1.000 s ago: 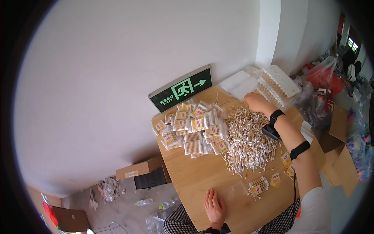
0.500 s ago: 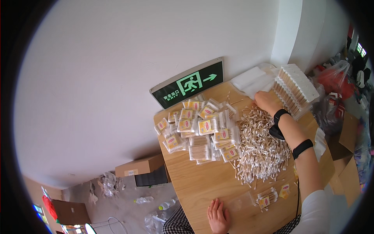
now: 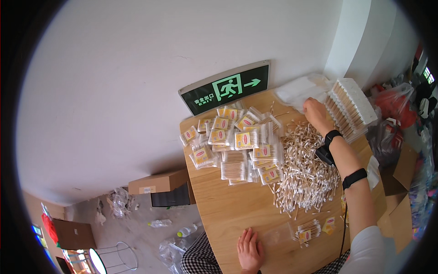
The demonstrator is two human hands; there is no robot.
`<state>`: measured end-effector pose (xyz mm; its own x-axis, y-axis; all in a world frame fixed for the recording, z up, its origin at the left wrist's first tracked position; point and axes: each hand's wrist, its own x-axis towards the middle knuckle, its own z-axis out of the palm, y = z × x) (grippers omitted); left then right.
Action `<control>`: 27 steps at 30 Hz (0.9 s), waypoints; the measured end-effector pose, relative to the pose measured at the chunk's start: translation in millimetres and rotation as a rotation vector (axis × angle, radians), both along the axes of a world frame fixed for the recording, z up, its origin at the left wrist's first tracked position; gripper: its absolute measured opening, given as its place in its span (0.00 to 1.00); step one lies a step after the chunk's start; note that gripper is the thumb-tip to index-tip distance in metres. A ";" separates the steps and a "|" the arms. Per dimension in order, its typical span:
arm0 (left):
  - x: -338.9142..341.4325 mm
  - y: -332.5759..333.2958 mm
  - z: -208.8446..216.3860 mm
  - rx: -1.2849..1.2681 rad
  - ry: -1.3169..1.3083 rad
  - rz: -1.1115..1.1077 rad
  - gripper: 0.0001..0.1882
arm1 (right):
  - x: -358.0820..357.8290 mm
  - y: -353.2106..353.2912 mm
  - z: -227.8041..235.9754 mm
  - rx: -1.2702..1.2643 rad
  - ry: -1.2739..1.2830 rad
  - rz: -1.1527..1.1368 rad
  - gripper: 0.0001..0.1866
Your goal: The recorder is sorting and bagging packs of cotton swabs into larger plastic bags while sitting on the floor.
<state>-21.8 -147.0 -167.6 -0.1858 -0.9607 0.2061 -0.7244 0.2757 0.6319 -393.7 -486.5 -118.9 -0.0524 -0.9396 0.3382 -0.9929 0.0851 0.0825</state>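
My right hand (image 3: 315, 114) reaches to the far side of the table, fingers curled at the edge of a stack of clear plastic bags (image 3: 296, 91). What its fingertips pinch, if anything, is hidden. Below that arm spreads a large heap of loose cotton swabs (image 3: 305, 178). My left hand (image 3: 250, 251) lies flat at the near edge, fingers stretched out, beside an empty clear bag (image 3: 279, 235). A small bundle of cotton swabs (image 3: 310, 228) with a yellow card lies right of that bag. Another yellow card (image 3: 328, 225) is next to it.
Filled swab packets (image 3: 246, 139) are piled left of the heap. A white block of bundled swabs (image 3: 353, 107) stands at the far right. A green exit sign (image 3: 226, 89) leans on the wall behind. A black cord (image 3: 344, 228) runs along the right; cardboard boxes (image 3: 157, 182) sit on the floor.
My right hand has moved slightly away at the plastic bags, its fingers more curled. The view has shifted a little; my left hand still rests on the table.
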 end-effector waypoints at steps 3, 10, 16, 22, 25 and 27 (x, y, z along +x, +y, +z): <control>4.0 -2.9 -7.4 0.011 -0.049 0.016 0.19 | 2.0 1.3 3.6 -0.106 -0.329 -0.019 0.01; 4.6 -5.3 -6.8 -0.016 -0.027 0.017 0.19 | 2.9 10.4 39.4 -0.335 -0.556 -0.104 0.06; 6.8 -4.3 -5.9 -0.037 -0.012 0.011 0.18 | 23.9 62.8 109.1 -0.473 -0.842 -0.038 0.05; 11.9 -4.6 -0.1 -0.127 0.094 -0.013 0.16 | 78.7 197.4 179.9 -0.621 -1.179 0.327 0.05; 22.5 1.9 32.2 0.162 0.565 0.071 0.13 | 116.8 288.0 187.9 -0.527 -1.485 0.403 0.03; 35.6 15.7 97.0 0.581 0.822 -0.099 0.17 | 147.7 341.7 183.2 -0.493 -1.748 0.365 0.03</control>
<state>13.8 -131.4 -70.6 -0.2810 -0.9410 -0.1884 0.0057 -0.1980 0.9802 -245.9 -144.8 64.3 -0.4430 -0.8286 0.3422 0.1171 -0.4319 -0.8943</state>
